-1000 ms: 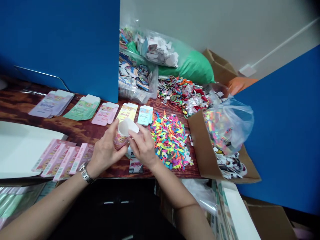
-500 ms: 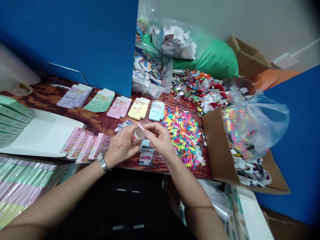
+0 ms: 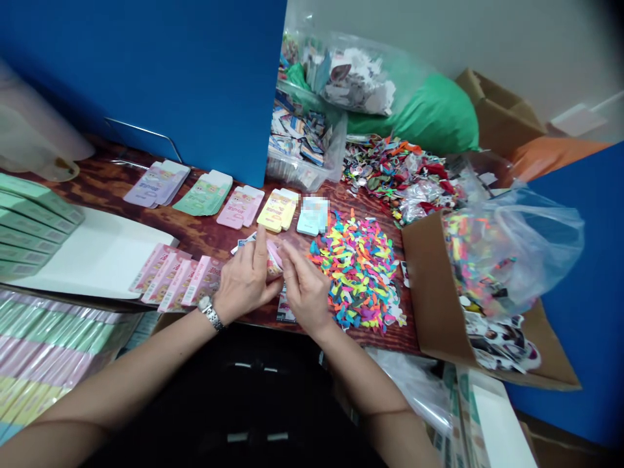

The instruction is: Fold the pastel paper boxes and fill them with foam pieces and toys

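Note:
A small pink printed box (image 3: 274, 261) is held between both hands above the front of the table. My left hand (image 3: 247, 278), with a watch on its wrist, grips the box's left side, its index finger pointing forward. My right hand (image 3: 306, 286) pinches the box's right end with thumb and fingers, which hide much of it. Below the hands lies a dark printed packet (image 3: 285, 307), partly covered. To the left, several pink boxes (image 3: 178, 279) lie overlapped in a row. Behind the hands is a stack of flat pink cartons (image 3: 240, 208).
Purple (image 3: 155, 185), green (image 3: 205, 195), yellow (image 3: 277, 209) and blue (image 3: 312, 214) carton stacks line the back. A pile of colourful small pieces (image 3: 361, 273) lies right, beside a cardboard box (image 3: 433, 292). Green boxes (image 3: 29, 227) stand left on a white tray (image 3: 117, 250).
The box's opening and raised flap showed before; now the flap is folded down under my fingers. My right hand has come lower and closer to the left. The view has shifted slightly left.

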Available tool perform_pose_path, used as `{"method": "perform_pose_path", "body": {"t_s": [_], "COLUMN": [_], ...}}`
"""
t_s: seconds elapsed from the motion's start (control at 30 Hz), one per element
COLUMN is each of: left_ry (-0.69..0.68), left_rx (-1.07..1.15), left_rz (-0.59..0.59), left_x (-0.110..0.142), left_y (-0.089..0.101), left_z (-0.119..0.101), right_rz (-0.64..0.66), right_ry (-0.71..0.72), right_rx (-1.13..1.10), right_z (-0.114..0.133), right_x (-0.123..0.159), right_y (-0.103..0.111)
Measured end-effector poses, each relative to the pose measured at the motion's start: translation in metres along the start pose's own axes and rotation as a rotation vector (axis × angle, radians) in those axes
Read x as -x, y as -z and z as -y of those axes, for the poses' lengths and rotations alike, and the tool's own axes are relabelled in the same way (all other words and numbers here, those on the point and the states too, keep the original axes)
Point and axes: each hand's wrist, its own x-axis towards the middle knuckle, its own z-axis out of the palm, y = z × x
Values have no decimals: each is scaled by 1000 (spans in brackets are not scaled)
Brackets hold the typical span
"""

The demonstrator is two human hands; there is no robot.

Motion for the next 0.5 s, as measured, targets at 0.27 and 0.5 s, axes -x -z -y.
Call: {"method": "perform_pose_path", "body": {"t_s": [0.27, 0.5], "left_ry": [-72, -107], "left_rx": [11, 464], "left_rz": [90, -16], "left_x": [-3, -8], "left_y": [6, 15], "left_z": [7, 13], "right_rz": [74, -99], "right_ry": [-63, -514], "right_rx": [-122, -597], "right_z": [-22, -50], "right_x": [2, -11], "right_y": [-5, -8]}}
